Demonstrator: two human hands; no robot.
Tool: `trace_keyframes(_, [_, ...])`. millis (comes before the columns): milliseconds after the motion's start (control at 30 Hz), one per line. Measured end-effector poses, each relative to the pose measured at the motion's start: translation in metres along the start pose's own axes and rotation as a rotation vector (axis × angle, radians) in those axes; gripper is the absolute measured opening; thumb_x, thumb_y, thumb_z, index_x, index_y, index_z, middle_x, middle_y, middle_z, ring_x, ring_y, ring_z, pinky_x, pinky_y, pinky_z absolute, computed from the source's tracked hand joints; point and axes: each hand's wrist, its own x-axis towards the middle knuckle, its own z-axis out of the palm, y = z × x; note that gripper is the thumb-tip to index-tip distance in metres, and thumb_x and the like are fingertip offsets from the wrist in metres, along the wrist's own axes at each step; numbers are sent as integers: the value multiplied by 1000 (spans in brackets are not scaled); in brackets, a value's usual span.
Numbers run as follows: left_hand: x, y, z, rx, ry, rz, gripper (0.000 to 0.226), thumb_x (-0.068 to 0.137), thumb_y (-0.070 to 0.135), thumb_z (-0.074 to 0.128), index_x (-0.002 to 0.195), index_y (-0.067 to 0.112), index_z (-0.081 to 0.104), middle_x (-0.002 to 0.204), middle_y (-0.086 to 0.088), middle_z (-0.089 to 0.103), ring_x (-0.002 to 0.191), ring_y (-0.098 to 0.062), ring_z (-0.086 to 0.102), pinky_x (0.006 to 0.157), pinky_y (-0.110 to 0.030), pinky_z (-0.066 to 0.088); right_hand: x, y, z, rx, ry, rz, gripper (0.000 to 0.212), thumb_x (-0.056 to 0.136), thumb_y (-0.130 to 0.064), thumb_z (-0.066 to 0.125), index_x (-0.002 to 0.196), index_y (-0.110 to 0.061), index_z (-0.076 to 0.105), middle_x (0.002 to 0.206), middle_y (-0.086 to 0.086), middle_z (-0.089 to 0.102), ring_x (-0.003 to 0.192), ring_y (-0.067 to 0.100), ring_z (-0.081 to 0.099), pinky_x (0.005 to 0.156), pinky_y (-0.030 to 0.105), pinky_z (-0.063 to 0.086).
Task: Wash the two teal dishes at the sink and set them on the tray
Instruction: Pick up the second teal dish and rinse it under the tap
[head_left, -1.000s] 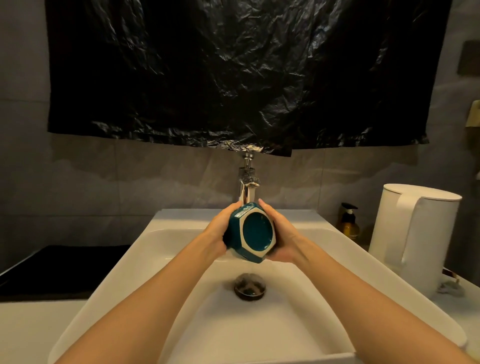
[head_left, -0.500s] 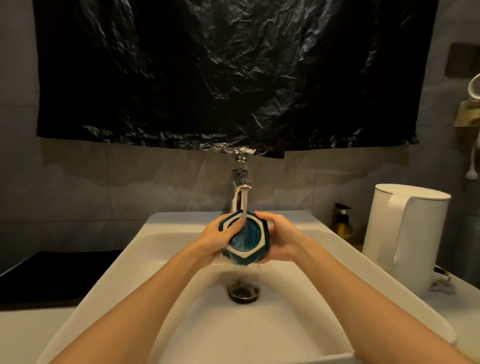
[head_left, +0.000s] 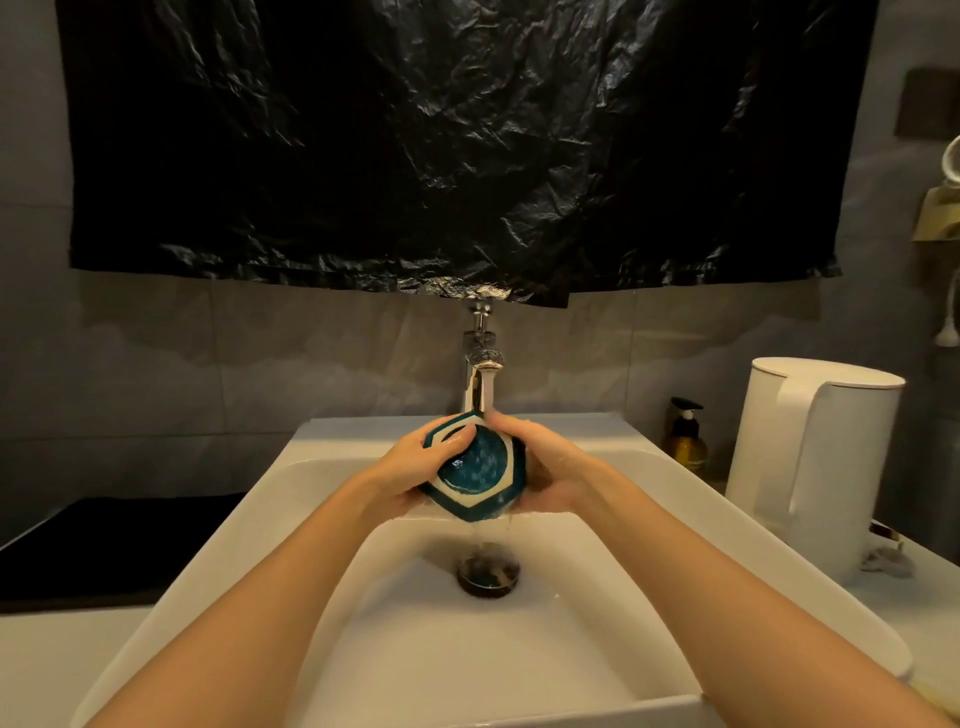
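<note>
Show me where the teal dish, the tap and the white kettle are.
teal dish (head_left: 480, 467): head view, on its wet teal inner face.
tap (head_left: 474, 387): head view, on its chrome spout.
white kettle (head_left: 852, 467): head view, on its side wall.

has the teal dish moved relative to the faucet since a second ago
Yes, slightly: the teal dish has edged left beneath the faucet, and its opening now faces the camera more squarely.

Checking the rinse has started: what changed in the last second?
Water from the tap now runs over the teal dish and spills toward the drain; the thumb of the left hand slid onto its rim. The right hand still grips it over the sink.
</note>
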Motion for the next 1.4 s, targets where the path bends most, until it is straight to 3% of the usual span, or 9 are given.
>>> trace_keyframes(200, [0,6,-8,-267,13,-45,35,92,29,58,124,15,57,110,-11,67,92,-23,67,69,-33,57,1,2,0,158,-180,-120,39,96,-35,50,123,-8,60,118,13,66,113,27,59,100,41,45])
trace_keyframes(300, [-2,9,-5,-412,80,-234,30,90,35,60,112,14,62,105,-13,67,91,-29,63,69,-43,53,4,2,1,209,-187,-226,33,100,-24,42,123,-7,58,126,14,61,113,24,58,98,36,46])
trace_keyframes(467, [-1,12,0,-487,180,-374,33,85,36,67,104,10,62,101,-17,65,86,-35,61,63,-47,49,-2,3,2,66,-227,-330,25,94,-9,50,117,-7,60,115,10,66,108,21,59,92,30,49])
trace_keyframes(633, [2,11,3,-436,198,-396,35,85,36,67,107,9,62,105,-18,66,88,-35,63,62,-48,51,7,5,11,200,-2,-233,36,95,-29,55,123,-7,59,118,15,65,106,26,61,85,37,53])
trace_keyframes(833, [1,7,18,-304,134,-409,38,84,40,67,107,9,65,106,-15,69,95,-30,64,76,-43,54,-5,4,12,246,168,-37,40,91,-49,56,86,-10,66,81,11,68,77,27,63,73,39,53])
trace_keyframes(900, [2,8,18,-297,142,-384,40,83,40,67,108,9,65,106,-14,69,97,-30,64,80,-41,54,-7,3,12,259,151,-20,42,90,-51,56,91,-10,67,87,12,69,81,28,64,70,39,53])
trace_keyframes(1133, [-2,16,11,-487,233,-355,33,90,40,59,105,10,60,97,-16,64,83,-33,60,62,-45,49,-3,1,18,376,-49,-240,29,98,-29,50,110,-4,61,106,15,67,97,24,63,79,33,54])
trace_keyframes(1233, [-4,16,10,-544,250,-401,35,88,37,62,109,9,60,99,-17,65,84,-34,60,66,-45,51,-1,3,17,289,-65,-277,33,96,-28,54,118,-4,60,117,15,65,108,25,61,89,32,52])
trace_keyframes(1400, [-3,16,10,-546,305,-447,40,87,33,66,115,8,55,102,-18,64,87,-34,61,66,-45,52,-7,6,15,146,-123,-293,33,92,-21,59,121,-6,58,112,12,66,103,19,61,87,27,53])
